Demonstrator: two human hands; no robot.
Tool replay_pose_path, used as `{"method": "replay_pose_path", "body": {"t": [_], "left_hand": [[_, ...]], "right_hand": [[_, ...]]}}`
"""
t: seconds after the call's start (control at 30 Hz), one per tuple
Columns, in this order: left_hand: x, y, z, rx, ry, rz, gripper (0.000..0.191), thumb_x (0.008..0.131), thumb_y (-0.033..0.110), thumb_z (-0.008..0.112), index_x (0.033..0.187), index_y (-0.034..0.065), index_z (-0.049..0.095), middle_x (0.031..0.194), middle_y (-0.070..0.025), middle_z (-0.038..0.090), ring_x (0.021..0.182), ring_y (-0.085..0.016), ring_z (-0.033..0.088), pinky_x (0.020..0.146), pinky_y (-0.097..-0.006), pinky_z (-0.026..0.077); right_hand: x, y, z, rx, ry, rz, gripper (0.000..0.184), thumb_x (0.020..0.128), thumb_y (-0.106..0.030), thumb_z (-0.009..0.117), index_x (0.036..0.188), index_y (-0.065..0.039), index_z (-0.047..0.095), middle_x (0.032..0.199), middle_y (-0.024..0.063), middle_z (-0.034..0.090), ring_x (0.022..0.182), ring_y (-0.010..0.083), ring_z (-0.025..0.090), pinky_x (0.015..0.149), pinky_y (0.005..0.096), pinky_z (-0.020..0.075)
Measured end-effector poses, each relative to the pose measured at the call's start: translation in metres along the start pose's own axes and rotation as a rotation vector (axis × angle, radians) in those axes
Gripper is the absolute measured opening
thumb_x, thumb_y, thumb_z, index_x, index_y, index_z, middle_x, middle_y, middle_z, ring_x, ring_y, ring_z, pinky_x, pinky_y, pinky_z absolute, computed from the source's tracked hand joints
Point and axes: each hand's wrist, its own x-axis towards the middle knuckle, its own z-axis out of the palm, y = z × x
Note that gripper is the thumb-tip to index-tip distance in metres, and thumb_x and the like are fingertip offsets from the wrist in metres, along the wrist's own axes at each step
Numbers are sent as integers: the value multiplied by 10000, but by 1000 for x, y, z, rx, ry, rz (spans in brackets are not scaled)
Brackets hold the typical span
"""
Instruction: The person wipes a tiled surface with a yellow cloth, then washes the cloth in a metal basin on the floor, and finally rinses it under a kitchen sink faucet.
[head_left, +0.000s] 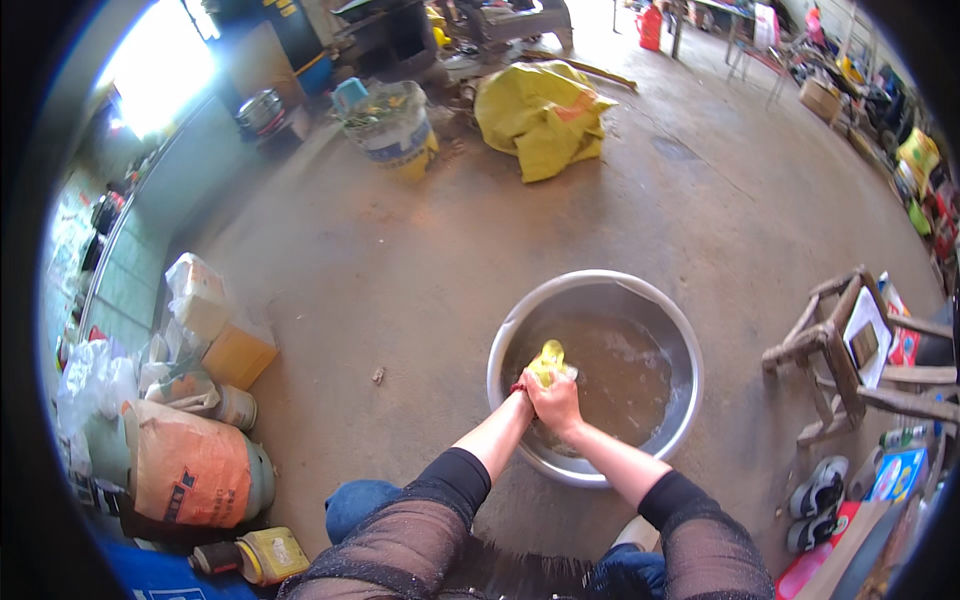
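Note:
A large round metal basin (696, 375) stands on the concrete floor in front of me, holding murky brownish water. Over its left half, both my hands are pressed close together around a wet yellow cloth (551, 356). Part of the cloth sticks out beyond the fingers, and a whitish bit shows at its right side. My left hand (531, 386) wears a red bracelet at the wrist and is partly covered by my right hand (559, 401). The fingers' exact grip on the cloth is hidden.
Right of the basin are a wooden stool (825, 337) and a pair of shoes (817, 495). A gas cylinder (259, 480) and a cardboard box (240, 352) are on the left. Farther ahead lie a yellow woven sack (540, 112) and a bucket (394, 139) of plant scraps.

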Motion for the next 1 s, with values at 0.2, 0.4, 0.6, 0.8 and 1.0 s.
{"method": "replay_pose_path", "body": {"t": [0.2,0.4,0.6,0.8,1.0], "left_hand": [[-31,-15,78,205,205,-84,273,971,251,442,1145,111,598,1068,-63,651,947,-211,636,854,-399,514],[-38,-10,94,244,168,-187,217,947,230,501,1080,107,619,1046,-62,657,929,-205,639,849,-384,520],[-22,-16,49,171,287,-183,175,880,258,619,977,114,645,972,-44,664,876,-189,634,794,-371,532],[-17,-22,70,291,388,-257,286,925,316,496,1051,105,644,1062,-85,667,955,-223,644,857,-419,519],[-50,5,89,522,688,-248,688,920,489,467,1472,205,172,1555,-64,56,1413,-337,108,1000,-710,226]], "right_hand": [[41,55,-44,-458,145,165,296,839,-344,558,919,-59,566,877,226,625,828,416,613,720,512,496],[34,57,-33,-375,239,54,288,829,-292,584,945,-34,533,980,205,572,923,389,558,808,479,460],[9,58,-22,-252,94,116,287,853,-299,562,945,-31,514,986,199,544,924,396,545,801,470,458],[38,116,-87,-589,-45,288,378,884,-361,534,1067,-31,533,1041,208,610,989,368,580,848,445,471],[20,142,-112,-634,148,515,641,819,-495,594,1355,-206,394,1480,140,283,1357,371,262,1014,582,322]]}}
